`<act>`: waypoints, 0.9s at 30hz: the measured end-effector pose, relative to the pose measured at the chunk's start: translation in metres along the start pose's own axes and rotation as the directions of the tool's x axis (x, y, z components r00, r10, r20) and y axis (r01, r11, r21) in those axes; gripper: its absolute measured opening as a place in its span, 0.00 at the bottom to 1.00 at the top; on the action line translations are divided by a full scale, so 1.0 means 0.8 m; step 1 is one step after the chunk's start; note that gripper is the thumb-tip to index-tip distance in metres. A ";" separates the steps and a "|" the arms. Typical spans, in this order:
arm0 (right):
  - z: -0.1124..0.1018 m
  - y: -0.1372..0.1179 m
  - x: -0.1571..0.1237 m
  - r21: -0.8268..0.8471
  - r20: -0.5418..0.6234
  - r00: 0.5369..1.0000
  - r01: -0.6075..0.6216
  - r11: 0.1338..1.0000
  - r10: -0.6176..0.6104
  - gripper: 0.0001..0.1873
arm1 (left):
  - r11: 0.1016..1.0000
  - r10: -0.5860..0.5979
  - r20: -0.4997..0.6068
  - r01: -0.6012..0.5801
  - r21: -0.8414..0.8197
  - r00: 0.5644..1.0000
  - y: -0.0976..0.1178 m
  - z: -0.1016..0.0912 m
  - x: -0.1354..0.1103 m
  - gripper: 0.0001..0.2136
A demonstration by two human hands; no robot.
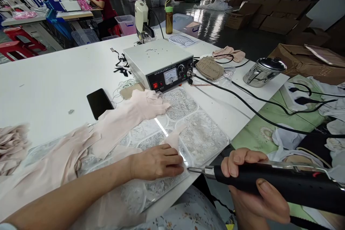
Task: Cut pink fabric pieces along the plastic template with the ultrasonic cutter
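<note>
Head camera, work table: from my remote station I see the left hand (pixel 159 161) spread flat, palm down, pinning a pale pink cloth piece (pixel 174 139) to the clear sheet (pixel 201 134) at the near table edge. The right hand (pixel 253 190) is clenched around a black handheld tool (pixel 283 184), whose metal tip (pixel 194 169) lies just beside the left fingertips, at the cloth's edge. I cannot tell whether the tip touches the cloth. A cable (pixel 242 102) runs back to the white control box (pixel 159 63). Several long pink strips (pixel 129 115) lie loose across the sheet, and a heap of pink cloth (pixel 12 147) sits at the left edge. I judge the work to be midway: some pieces look handled, and this one is in hand.
</note>
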State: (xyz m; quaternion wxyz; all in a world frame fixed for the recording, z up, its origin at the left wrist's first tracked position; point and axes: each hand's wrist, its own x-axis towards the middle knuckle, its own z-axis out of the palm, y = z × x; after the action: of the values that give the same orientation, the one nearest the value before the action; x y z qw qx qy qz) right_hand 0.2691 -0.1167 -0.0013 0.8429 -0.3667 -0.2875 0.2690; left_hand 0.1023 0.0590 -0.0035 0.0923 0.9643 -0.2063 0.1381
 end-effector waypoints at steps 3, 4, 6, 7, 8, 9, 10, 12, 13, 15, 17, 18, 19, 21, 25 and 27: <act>-0.001 0.000 0.000 0.008 0.017 1.000 -0.010 1.000 0.010 0.12 | 1.000 0.002 0.000 -0.002 -0.004 1.000 0.000 0.001 0.000 0.09; -0.001 0.000 0.000 0.009 0.024 1.000 -0.010 1.000 0.010 0.12 | 1.000 0.001 0.002 -0.001 -0.004 1.000 0.000 0.002 0.000 0.09; -0.001 0.001 0.000 0.009 0.031 0.999 -0.010 1.000 0.010 0.12 | 1.000 0.001 0.004 -0.001 -0.004 1.000 0.000 0.002 -0.001 0.08; -0.001 0.001 0.000 0.009 0.031 0.999 -0.010 1.000 0.010 0.12 | 1.000 0.002 0.003 -0.002 -0.004 1.000 0.000 0.002 -0.001 0.08; -0.001 0.001 0.000 0.008 0.028 1.000 -0.010 1.000 0.010 0.12 | 1.000 0.002 0.004 -0.002 -0.003 1.000 0.000 0.002 -0.001 0.08; -0.001 0.000 0.000 0.006 0.022 1.000 -0.010 1.000 0.009 0.12 | 1.000 0.005 0.004 -0.005 0.000 1.000 0.000 0.002 -0.001 0.08; 0.000 0.000 0.000 0.004 0.016 1.000 -0.008 1.000 0.008 0.12 | 1.000 0.006 0.007 -0.006 0.004 1.000 0.000 0.002 -0.001 0.09; 0.001 0.000 0.001 0.000 0.005 1.000 -0.002 1.000 0.002 0.12 | 1.000 0.010 0.015 -0.010 0.012 1.000 -0.001 0.002 -0.001 0.09; 0.001 -0.001 0.001 -0.002 0.004 1.000 0.002 1.000 -0.002 0.13 | 1.000 0.011 0.016 -0.012 0.014 1.000 -0.001 0.002 -0.002 0.09; 0.002 -0.001 0.002 -0.002 0.011 1.000 0.007 1.000 -0.007 0.12 | 1.000 0.015 0.010 -0.015 0.016 1.000 -0.001 0.002 -0.001 0.08; 0.002 -0.001 0.002 -0.001 0.024 1.000 0.003 1.000 -0.003 0.12 | 1.000 0.019 0.001 -0.019 0.016 1.000 -0.001 0.001 -0.001 0.08; 0.001 -0.001 0.002 -0.001 0.035 0.999 0.000 1.000 0.000 0.12 | 1.000 0.021 -0.002 -0.021 0.017 1.000 -0.001 0.001 -0.001 0.07; 0.001 0.000 0.001 -0.001 0.046 0.999 -0.003 1.000 0.003 0.12 | 1.000 0.021 -0.001 -0.021 0.018 1.000 -0.001 0.000 0.000 0.08; 0.001 0.000 0.001 -0.003 0.064 0.998 -0.010 1.000 0.010 0.12 | 1.000 0.021 0.005 -0.021 0.020 1.000 -0.001 -0.001 0.000 0.08; 0.002 0.001 -0.001 -0.009 0.061 0.998 -0.022 1.000 0.022 0.12 | 1.000 0.022 0.005 -0.022 0.023 1.000 -0.001 -0.001 0.000 0.08; 0.002 0.000 -0.001 -0.018 0.056 0.998 -0.023 1.000 0.024 0.11 | 0.999 0.025 0.000 -0.025 0.020 1.000 0.000 0.000 0.000 0.08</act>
State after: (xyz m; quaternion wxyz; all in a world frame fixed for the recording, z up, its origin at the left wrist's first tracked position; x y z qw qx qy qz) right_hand 0.2673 -0.1160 -0.0007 0.8280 -0.3695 -0.3092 0.2868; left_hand 0.1021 0.0595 -0.0034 0.0808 0.9625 -0.2167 0.1415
